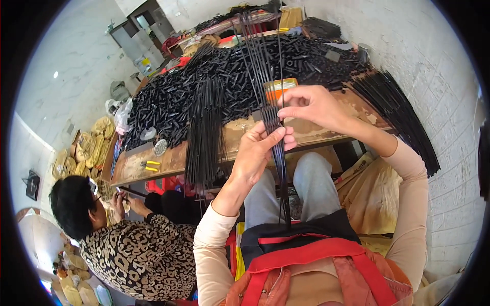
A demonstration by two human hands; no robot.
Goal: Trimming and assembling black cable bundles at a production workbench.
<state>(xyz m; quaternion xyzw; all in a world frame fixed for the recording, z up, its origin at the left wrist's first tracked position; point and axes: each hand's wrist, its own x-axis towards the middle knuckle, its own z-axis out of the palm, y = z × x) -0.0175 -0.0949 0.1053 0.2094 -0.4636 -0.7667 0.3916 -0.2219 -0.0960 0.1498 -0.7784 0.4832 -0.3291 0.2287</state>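
Observation:
A fanned bunch of long, thin black rods stands in front of me, its lower end against my dark apron between my knees. My left hand is closed round the bunch at about mid-height. Just above it, my right hand comes in from the right, thumb and forefinger pinched at the bunch's right edge on one rod that stands a little apart from the others. The rods' upper ends spread out over the table. Behind them, an orange box is partly hidden.
A large heap of short black tubes covers much of the wooden table. More rods overhang its front edge; another bundle lies by the right wall. Yellow-handled pliers lie at left. A co-worker sits close on my left.

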